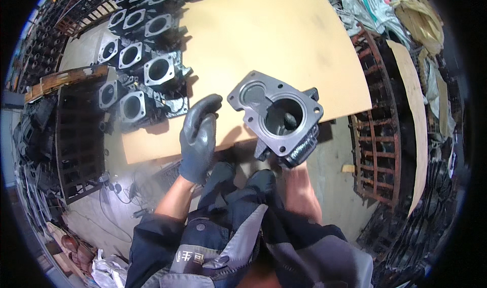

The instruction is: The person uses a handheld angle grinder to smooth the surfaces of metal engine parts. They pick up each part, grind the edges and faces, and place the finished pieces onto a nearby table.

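Note:
A black metal housing casting (264, 96) with a machined grey flange face is held up over the near edge of the table. It has a large round bore, a shallower round recess beside it and several bolt holes. My right forearm comes up beneath it, and the casting hides most of my right hand. What looks like a dark gloved fingertip (290, 120) shows inside the bore. Left of the casting and apart from it, my left hand (199, 136) wears a black glove. Its fingers are stretched out and slightly bent, with nothing in them.
Several similar castings (159, 71) stand in rows on the left of the tan-topped table (253, 29). A rusty metal rack (378, 151) is at the right, a dark crate (78, 136) at the left. Plastic bags (380, 9) lie at far right; cables (119, 191) cross the floor.

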Motion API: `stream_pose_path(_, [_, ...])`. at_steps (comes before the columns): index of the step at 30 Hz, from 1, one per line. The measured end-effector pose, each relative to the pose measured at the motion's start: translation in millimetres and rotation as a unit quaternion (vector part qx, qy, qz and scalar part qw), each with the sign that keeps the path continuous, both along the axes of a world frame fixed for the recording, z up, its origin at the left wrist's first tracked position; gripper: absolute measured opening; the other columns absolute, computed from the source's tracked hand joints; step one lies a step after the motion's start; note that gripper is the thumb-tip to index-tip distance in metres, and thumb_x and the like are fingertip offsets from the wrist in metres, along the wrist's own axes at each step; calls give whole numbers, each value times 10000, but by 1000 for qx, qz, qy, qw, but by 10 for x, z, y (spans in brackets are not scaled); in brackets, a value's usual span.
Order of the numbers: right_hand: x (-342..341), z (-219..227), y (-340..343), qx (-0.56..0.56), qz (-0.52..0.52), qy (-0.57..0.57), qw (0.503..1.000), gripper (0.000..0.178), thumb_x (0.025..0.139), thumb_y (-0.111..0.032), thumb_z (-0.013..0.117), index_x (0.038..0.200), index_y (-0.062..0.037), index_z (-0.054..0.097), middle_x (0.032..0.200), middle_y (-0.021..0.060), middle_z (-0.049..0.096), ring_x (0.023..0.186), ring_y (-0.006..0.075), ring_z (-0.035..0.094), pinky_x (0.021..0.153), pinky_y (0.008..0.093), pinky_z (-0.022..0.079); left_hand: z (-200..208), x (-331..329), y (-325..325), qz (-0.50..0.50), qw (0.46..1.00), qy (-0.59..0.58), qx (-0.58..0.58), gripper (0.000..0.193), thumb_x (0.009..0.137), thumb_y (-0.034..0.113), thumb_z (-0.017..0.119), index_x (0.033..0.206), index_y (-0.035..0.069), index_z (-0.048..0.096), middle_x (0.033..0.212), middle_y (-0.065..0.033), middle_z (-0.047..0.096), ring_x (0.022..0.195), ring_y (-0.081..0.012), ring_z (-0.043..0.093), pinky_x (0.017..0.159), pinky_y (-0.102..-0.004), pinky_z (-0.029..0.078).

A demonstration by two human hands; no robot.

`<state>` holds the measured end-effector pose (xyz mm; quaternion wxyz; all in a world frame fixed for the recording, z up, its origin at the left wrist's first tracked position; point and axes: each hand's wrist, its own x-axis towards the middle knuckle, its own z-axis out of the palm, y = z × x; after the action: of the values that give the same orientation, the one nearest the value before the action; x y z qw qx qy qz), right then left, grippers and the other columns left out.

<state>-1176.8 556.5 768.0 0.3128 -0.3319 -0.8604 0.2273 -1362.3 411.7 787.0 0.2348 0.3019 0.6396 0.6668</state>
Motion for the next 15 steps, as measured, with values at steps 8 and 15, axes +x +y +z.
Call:
stream_pose_path(8, [-610,111,349,53,25,-35,998,522,668,-355,794,1112,-94,703,1037,121,719,958,327,683,813,406,541,-86,-337,-23,68,979,143,-130,306,969,38,513,1252,6,626,1167,-173,685,1070,-242,664,931,-360,523])
stream_pose_path(15, [-995,236,1081,81,219,-140,962,271,707,-231,730,937,-89,709,911,83,712,819,262,676,721,397,520,-1109,-484,-120,68,862,414,-285,301,823,146,644,1097,23,649,1107,-188,658,1057,-392,618,919,-460,502])
